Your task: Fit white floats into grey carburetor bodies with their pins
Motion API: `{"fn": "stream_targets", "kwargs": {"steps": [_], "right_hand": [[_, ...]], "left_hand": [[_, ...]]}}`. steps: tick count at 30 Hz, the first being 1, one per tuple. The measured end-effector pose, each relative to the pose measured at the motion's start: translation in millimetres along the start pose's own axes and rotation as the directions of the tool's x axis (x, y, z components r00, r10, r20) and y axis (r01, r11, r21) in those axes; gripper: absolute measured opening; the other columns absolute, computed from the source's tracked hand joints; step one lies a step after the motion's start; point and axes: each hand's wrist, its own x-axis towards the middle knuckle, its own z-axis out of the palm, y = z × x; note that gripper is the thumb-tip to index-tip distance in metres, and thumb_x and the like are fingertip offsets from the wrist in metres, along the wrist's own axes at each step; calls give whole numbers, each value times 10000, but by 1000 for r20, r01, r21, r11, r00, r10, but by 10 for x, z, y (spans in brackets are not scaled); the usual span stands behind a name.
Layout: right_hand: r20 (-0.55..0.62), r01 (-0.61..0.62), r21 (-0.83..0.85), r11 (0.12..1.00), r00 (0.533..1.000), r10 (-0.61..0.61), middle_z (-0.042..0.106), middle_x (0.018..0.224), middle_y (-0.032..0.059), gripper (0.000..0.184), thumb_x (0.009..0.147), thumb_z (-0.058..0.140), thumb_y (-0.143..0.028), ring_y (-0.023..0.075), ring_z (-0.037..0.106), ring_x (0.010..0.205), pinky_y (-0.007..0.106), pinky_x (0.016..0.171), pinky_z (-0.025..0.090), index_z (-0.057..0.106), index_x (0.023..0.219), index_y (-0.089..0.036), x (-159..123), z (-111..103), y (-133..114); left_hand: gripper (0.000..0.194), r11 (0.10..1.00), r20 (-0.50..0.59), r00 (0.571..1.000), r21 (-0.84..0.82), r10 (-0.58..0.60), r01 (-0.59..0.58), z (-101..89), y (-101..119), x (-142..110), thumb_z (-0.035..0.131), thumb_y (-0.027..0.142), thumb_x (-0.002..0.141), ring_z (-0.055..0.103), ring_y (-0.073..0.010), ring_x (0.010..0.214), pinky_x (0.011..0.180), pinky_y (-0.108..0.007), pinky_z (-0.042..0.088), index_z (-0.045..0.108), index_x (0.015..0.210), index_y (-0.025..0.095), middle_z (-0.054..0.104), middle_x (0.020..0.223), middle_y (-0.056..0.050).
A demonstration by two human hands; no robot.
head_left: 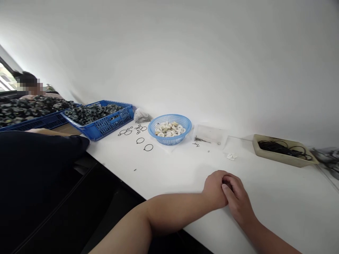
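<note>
My left hand [214, 188] and my right hand [237, 201] rest together on a white table [169, 173], clasped with the right fingers over the left. Neither hand holds any object I can see, and the left fingers are mostly hidden. The nearest item is a small crumpled white scrap [231, 156], lying beyond my hands. Further off lie several black O-rings [140, 140] and a blue plastic basket [169, 118] of white rings.
A clear plastic sheet [209, 135] with small metal pins lies beside the basket. A beige tray [275, 158] holds black rubber rings. Blue crates [106, 128] of dark metal parts stand at the far left. A dark-sleeved person [39, 151] sits at the left edge, with another person behind.
</note>
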Motion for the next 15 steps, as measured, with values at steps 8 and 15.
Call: {"fn": "stream_targets", "kwargs": {"steps": [8,15], "right_hand": [[-29,-19,112,993,999,23,553,1134,91,187,856,483,-344,278,531,1053,489,917,454,594,969,-245,-14,52,-156],[-29,46,49,998,999,-44,588,1062,60,148,821,504,-253,225,603,903,385,795,540,606,928,-245,25,32,-243]], "left_hand": [[306,998,-35,999,-54,12,-14,-15,0,-5,573,165,722,639,-198,846,753,-308,522,646,1018,197,699,951,-45],[248,983,-12,999,-183,30,-32,28,-46,50,494,163,784,636,-197,832,766,-325,527,631,989,189,689,908,-49]]}}
